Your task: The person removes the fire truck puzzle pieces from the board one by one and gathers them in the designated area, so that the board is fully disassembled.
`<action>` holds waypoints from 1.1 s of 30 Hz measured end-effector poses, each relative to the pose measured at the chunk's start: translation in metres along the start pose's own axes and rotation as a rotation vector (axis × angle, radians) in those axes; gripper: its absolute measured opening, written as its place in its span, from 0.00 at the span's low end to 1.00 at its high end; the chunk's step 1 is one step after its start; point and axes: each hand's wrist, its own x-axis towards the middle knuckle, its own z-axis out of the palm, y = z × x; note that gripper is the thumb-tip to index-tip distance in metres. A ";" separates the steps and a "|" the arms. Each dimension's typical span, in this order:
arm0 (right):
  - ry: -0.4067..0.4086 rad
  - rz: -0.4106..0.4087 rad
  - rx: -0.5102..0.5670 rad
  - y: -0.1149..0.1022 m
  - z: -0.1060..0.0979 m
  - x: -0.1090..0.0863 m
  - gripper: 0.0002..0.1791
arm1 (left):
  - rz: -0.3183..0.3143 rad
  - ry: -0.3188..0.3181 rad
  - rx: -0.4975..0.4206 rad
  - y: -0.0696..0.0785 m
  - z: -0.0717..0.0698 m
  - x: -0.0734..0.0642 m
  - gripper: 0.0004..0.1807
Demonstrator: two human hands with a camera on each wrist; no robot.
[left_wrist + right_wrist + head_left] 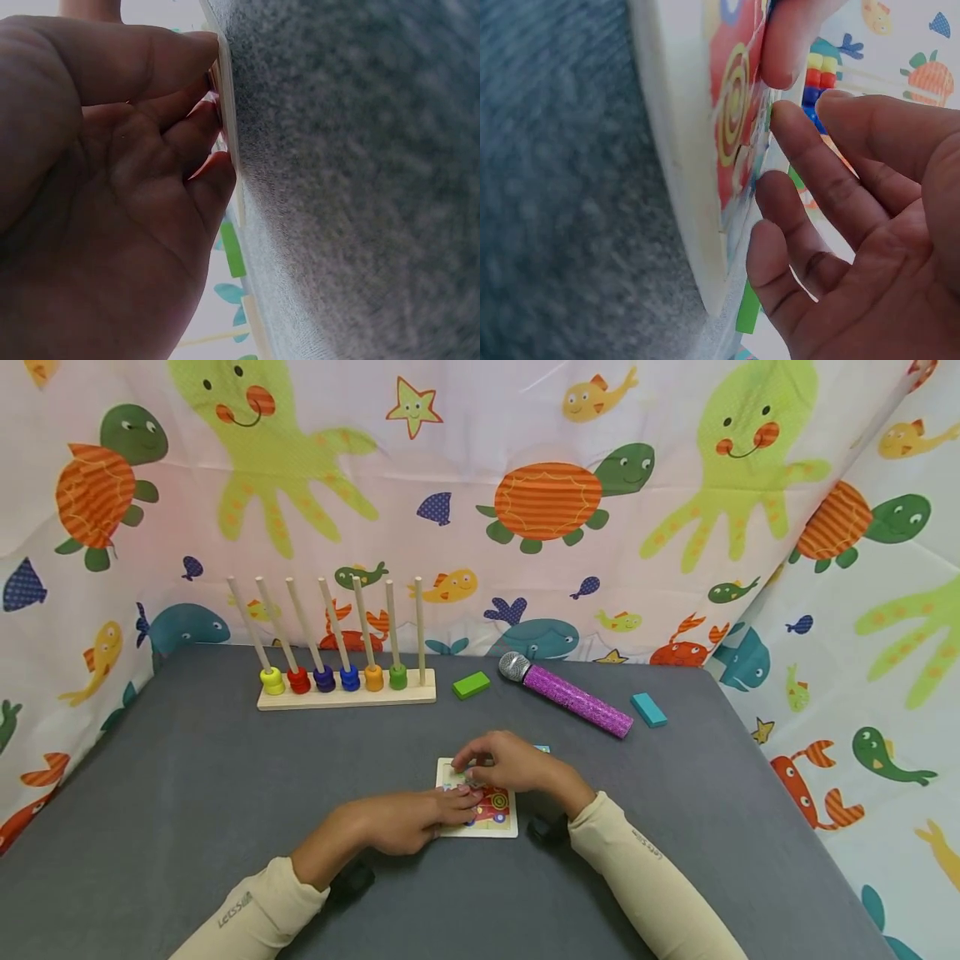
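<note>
A small wooden picture puzzle point(491, 827) with a red vehicle picture lies flat on the grey table. Across its left part rests my left hand point(408, 820), fingers extended over the picture; in the left wrist view the thumb point(169, 64) touches the board's edge. My right hand point(517, 764) is over the puzzle's far side. Its fingertips touch the picture surface point(733, 105) in the right wrist view, while the thumb stands apart from them. Both hands hide much of the picture. A bit of a blue-edged thing point(542, 748) shows behind the right hand.
A wooden peg stand point(347, 696) with coloured rings stands at the back left. Beyond the puzzle lie a green block point(471, 685), a purple glittery microphone point(573, 697) and a blue block point(648, 710). A sea-animal curtain point(465, 443) hangs behind the table.
</note>
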 end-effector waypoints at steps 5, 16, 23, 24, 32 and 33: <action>0.033 -0.012 0.011 0.001 0.001 -0.001 0.11 | 0.001 -0.001 0.013 -0.001 0.001 -0.001 0.27; 0.120 0.022 0.049 0.002 -0.005 -0.003 0.13 | 0.016 -0.001 -0.012 0.002 -0.003 -0.001 0.28; 0.092 0.062 0.031 0.006 -0.004 -0.007 0.13 | 0.029 0.000 -0.016 0.001 -0.003 0.000 0.28; 0.090 0.067 0.024 0.006 -0.004 -0.008 0.13 | 0.031 -0.001 -0.015 0.001 -0.003 0.001 0.28; 0.068 0.045 0.040 0.007 -0.004 -0.012 0.16 | 0.018 0.001 -0.011 0.002 -0.002 0.001 0.27; 0.070 0.041 0.040 0.007 -0.004 -0.013 0.16 | 0.014 0.000 -0.010 0.002 -0.002 0.001 0.27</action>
